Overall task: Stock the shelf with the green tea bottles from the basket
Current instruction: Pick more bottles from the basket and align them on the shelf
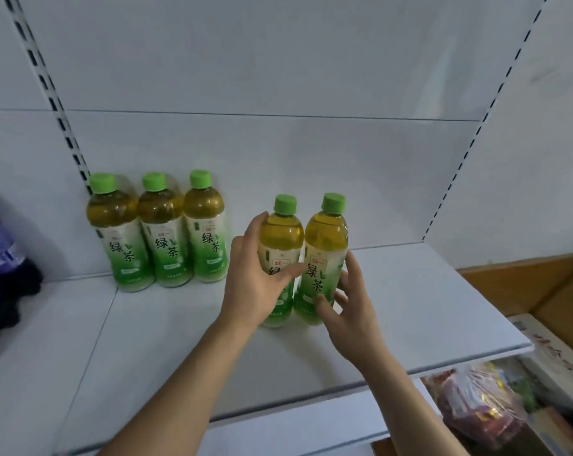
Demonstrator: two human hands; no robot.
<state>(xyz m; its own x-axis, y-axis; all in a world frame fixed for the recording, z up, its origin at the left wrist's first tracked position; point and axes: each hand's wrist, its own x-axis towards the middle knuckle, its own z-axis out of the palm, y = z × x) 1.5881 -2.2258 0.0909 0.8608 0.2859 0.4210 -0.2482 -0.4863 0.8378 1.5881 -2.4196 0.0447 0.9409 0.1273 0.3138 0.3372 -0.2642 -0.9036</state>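
5 green tea bottles stood upright on the white shelf (179, 340): 3 of them (164, 232) in a close row at the back left by the rear panel, and 2 more side by side nearer the front. The left hand (257, 284) was curled around the left front bottle (280, 255), while the right hand (347, 304) gripped the right front bottle (324, 258) with spread fingers, both bottles touching each other. Dark bottles with purple labels (2, 258) stood at the far left, and a wrapped packet (485, 406) lay below right.
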